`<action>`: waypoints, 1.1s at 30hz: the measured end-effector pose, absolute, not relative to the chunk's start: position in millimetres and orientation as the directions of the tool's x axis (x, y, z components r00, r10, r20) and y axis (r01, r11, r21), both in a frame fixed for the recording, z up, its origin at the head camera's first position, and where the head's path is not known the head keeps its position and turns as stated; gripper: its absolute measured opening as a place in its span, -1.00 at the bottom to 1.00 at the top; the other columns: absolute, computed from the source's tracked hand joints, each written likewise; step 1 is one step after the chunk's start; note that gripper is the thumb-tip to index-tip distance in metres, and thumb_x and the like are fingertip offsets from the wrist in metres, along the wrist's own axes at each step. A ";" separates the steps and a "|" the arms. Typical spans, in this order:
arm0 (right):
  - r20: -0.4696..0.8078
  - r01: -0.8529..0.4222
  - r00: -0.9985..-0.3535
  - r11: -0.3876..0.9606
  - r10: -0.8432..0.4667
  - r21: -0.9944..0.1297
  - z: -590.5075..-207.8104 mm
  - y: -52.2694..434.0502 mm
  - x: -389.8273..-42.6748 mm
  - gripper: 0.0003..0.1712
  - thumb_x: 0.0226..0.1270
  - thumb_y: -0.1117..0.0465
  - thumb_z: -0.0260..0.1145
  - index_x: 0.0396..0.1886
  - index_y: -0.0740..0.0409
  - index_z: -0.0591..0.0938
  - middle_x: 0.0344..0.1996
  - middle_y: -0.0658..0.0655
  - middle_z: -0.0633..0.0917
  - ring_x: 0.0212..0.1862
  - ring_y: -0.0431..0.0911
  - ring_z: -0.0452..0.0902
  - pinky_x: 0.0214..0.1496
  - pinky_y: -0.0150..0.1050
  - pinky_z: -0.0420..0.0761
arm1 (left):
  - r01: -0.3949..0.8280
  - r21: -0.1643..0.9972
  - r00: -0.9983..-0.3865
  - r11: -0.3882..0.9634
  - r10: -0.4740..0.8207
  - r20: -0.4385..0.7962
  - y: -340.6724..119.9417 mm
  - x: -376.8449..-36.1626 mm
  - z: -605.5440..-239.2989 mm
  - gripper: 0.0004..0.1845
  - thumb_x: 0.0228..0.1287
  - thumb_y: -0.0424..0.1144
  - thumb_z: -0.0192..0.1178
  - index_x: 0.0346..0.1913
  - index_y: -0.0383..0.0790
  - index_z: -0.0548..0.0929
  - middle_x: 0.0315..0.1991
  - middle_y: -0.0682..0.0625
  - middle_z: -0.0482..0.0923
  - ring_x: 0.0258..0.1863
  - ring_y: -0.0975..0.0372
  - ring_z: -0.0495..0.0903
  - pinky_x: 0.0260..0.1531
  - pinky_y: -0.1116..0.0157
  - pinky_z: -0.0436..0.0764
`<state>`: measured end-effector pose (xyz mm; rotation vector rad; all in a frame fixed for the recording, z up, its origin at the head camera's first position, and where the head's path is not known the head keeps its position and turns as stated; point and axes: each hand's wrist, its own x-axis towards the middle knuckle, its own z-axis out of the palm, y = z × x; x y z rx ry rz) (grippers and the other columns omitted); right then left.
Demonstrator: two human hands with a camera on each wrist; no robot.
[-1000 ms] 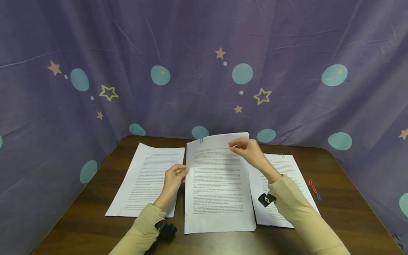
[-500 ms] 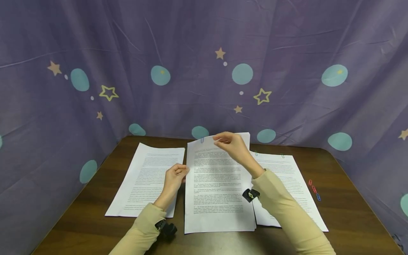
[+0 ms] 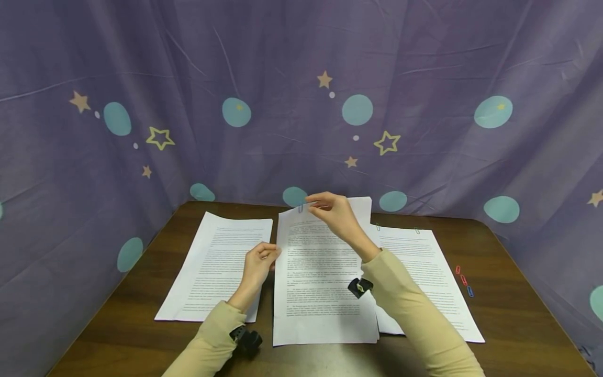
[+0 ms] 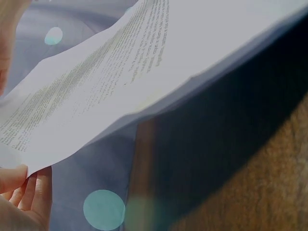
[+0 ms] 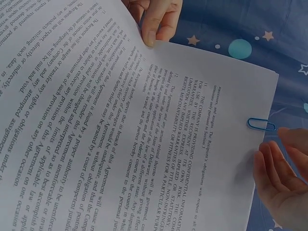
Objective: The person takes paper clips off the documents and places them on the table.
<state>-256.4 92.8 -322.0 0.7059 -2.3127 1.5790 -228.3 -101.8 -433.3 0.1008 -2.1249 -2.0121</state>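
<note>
A stack of printed sheets (image 3: 320, 293) is raised at the middle of the table, its top end lifted. My left hand (image 3: 258, 263) pinches its left edge between thumb and fingers, as the left hand (image 5: 156, 19) also shows in the right wrist view. On the top edge, near the left corner, sits a blue paper clip (image 5: 261, 124), part of it jutting past the paper. Close beside that clip is my right hand (image 3: 333, 213), thumb and fingers parted. In the right wrist view the right hand's fingertips (image 5: 285, 136) are by the clip's outer end; contact is unclear.
Another printed stack (image 3: 226, 267) lies to the left. On the right lies a further stack (image 3: 424, 283) with green paper clips (image 3: 416, 230) on its top edge. Two red paper clips (image 3: 464, 280) and a blue one (image 3: 470, 291) lie on the wooden table (image 3: 513, 324). A purple curtain (image 3: 301, 131) hangs behind.
My right hand has moved left along the top of the raised stack, from near its right corner to the blue clip. The left hand keeps its pinch in place.
</note>
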 end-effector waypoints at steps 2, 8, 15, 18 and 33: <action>0.468 -0.525 -0.848 0.286 -0.249 -0.801 -322.6 91.7 -257.4 -0.75 0.11 0.33 0.27 -0.17 0.27 0.61 -0.25 0.25 0.65 -0.21 0.03 0.57 -0.14 -0.17 0.54 | 0.105 0.992 -0.975 0.067 -0.192 0.116 -101.4 -227.9 -433.0 -0.88 0.05 -0.51 0.17 -0.32 -0.51 0.53 -0.52 0.02 0.62 -0.68 0.37 0.40 -0.66 0.45 0.44; 0.467 -0.526 -0.848 0.301 -0.250 -0.795 -322.5 88.8 -259.0 -0.77 0.10 0.33 0.28 -0.20 0.27 0.63 -0.27 0.21 0.66 -0.23 -0.01 0.58 -0.16 -0.25 0.55 | 0.112 0.991 -0.975 0.071 -0.186 0.123 -100.6 -226.5 -431.3 -0.89 0.06 -0.50 0.17 -0.33 -0.49 0.53 -0.56 0.06 0.60 -0.68 0.33 0.39 -0.64 0.42 0.44; 0.470 -0.531 -0.845 0.287 -0.256 -0.797 -322.8 86.9 -258.4 -0.80 0.11 0.36 0.26 -0.23 0.28 0.64 -0.26 0.18 0.65 -0.23 -0.05 0.59 -0.19 -0.33 0.55 | 0.118 0.991 -0.976 0.068 -0.174 0.129 -100.2 -225.5 -431.2 -0.88 0.06 -0.48 0.18 -0.34 -0.49 0.53 -0.59 0.06 0.58 -0.67 0.32 0.38 -0.64 0.44 0.43; 0.478 -0.534 -0.842 0.260 -0.251 -0.805 -323.9 86.5 -258.9 -0.82 0.10 0.37 0.27 -0.26 0.30 0.65 -0.29 0.19 0.66 -0.25 -0.06 0.59 -0.20 -0.35 0.56 | 0.126 0.989 -0.976 0.084 -0.168 0.138 -100.1 -224.7 -431.1 -0.87 0.06 -0.48 0.18 -0.32 -0.50 0.53 -0.55 -0.02 0.61 -0.66 0.33 0.39 -0.63 0.45 0.43; 0.473 -0.523 -0.849 0.247 -0.237 -0.816 -326.4 87.7 -259.0 -0.89 0.10 0.35 0.27 -0.36 0.29 0.67 -0.37 0.17 0.67 -0.32 -0.11 0.58 -0.25 -0.33 0.56 | 0.087 0.994 -0.986 0.060 -0.141 0.094 -100.7 -220.5 -425.1 -0.87 0.07 -0.49 0.16 -0.30 -0.51 0.52 -0.48 -0.10 0.61 -0.64 0.32 0.41 -0.63 0.45 0.44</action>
